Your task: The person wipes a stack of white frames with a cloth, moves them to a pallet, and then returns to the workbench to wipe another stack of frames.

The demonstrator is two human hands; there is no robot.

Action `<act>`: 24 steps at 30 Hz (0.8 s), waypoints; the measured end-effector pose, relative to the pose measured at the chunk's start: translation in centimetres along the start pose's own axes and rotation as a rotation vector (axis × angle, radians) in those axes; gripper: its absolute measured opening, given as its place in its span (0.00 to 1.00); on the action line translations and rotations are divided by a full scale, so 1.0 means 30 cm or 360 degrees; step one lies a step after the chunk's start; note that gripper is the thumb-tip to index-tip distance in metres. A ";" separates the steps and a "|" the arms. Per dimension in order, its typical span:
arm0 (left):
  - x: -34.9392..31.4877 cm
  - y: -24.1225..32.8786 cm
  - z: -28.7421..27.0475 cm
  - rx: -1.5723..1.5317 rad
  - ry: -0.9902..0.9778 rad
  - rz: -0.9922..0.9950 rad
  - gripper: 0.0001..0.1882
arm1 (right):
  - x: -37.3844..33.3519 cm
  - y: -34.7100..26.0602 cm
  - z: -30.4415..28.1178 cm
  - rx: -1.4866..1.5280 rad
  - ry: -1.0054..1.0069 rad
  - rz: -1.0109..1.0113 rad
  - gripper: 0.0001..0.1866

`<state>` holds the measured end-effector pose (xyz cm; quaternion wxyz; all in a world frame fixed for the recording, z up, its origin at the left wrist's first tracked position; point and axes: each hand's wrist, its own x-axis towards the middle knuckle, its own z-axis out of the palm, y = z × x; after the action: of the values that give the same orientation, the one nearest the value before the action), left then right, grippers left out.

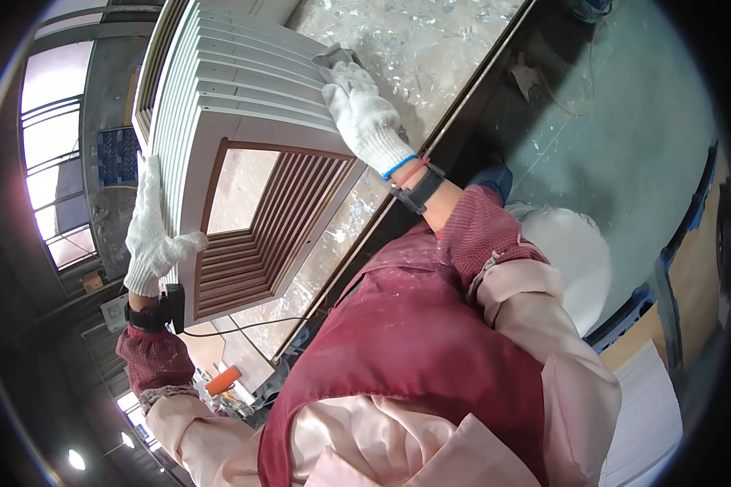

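A stack of rectangular frames (211, 130), whitish outside with brown inner edges, stands on a paint-spattered table (414, 49) in front of me. My left hand (156, 231), in a white knit glove, lies along the stack's left side. Its fingers are stretched out flat, and the thumb reaches across the front face. At the stack's right side is my right hand (357, 105), also gloved. Its fingers are bent over a small grey pad (337, 55), which looks like a sanding pad and is pressed to the frames' edges. The glove partly hides the pad.
A black cable (244, 327) runs from the stack's near corner toward the table edge. Beyond that edge, a round white object (564, 256) stands on the greenish floor (625, 162) to my right. An orange item (223, 380) lies among clutter at lower left.
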<state>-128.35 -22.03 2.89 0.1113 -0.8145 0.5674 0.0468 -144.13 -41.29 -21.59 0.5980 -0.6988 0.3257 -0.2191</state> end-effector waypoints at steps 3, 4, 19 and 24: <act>0.010 -0.034 0.014 0.0124 0.0041 0.0121 0.74 | 0.043 -0.158 0.025 0.0387 -0.0077 -0.0183 0.36; 0.008 -0.013 0.012 0.0077 0.0022 0.0045 0.75 | 0.046 -0.244 0.042 0.0237 0.0116 -0.0510 0.36; 0.022 0.034 -0.015 0.0029 -0.0082 -0.0114 0.71 | 0.229 -0.304 0.044 0.0669 -0.0184 -0.0498 0.30; 0.006 0.003 -0.009 0.0018 -0.0030 -0.0062 0.69 | 0.206 -0.237 -0.016 -0.0294 0.0201 -0.0751 0.29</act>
<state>-128.38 -22.28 3.12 0.1220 -0.8243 0.5506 0.0491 -138.82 -45.54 -15.06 0.4425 -0.7919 0.2091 -0.3652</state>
